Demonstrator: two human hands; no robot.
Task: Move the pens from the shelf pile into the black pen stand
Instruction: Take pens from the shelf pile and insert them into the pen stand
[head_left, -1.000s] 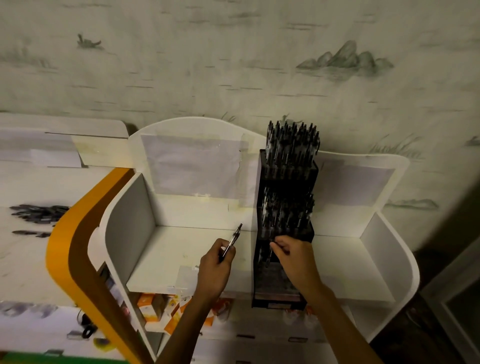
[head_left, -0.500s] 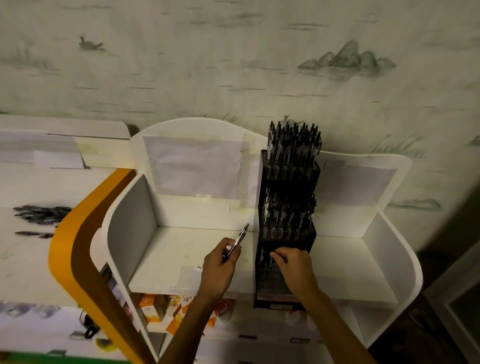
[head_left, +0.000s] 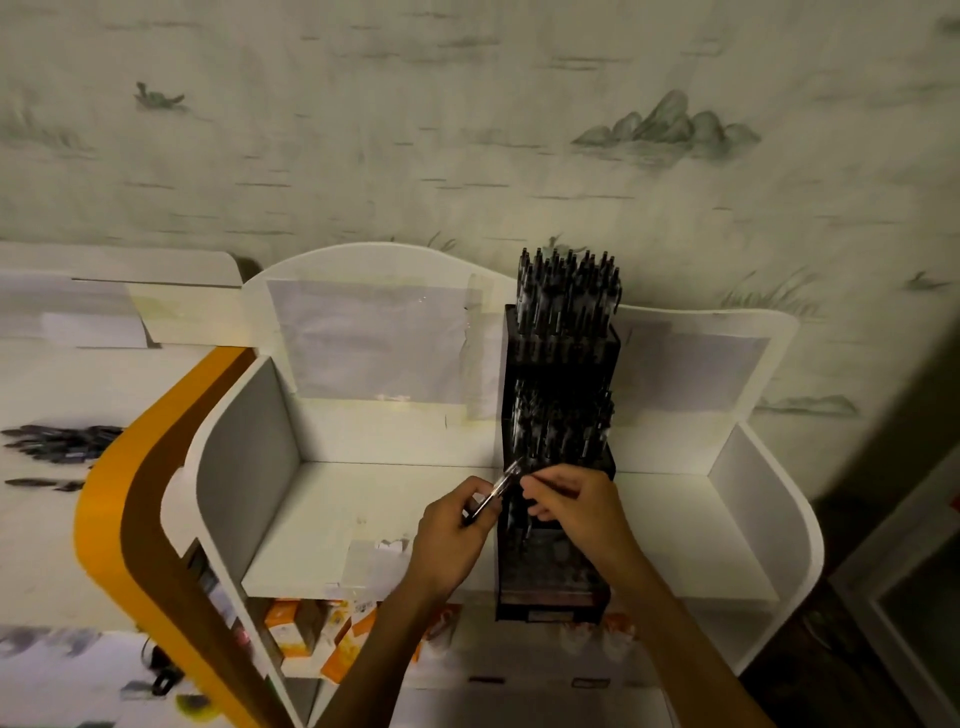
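While the loose pile of dark pens (head_left: 57, 441) sits far left on the shelf, left hand (head_left: 452, 540) grips one slim clear-barrelled pen (head_left: 496, 491); right hand (head_left: 576, 506) pinches its tip beside the tiered black plastic pen stand (head_left: 558, 566); risk: crowded slots deflect it.

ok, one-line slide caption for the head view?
Left hand grips a clear-barrelled pen beside the tiered black pen stand on the white shelf; right hand reaches for its tip.
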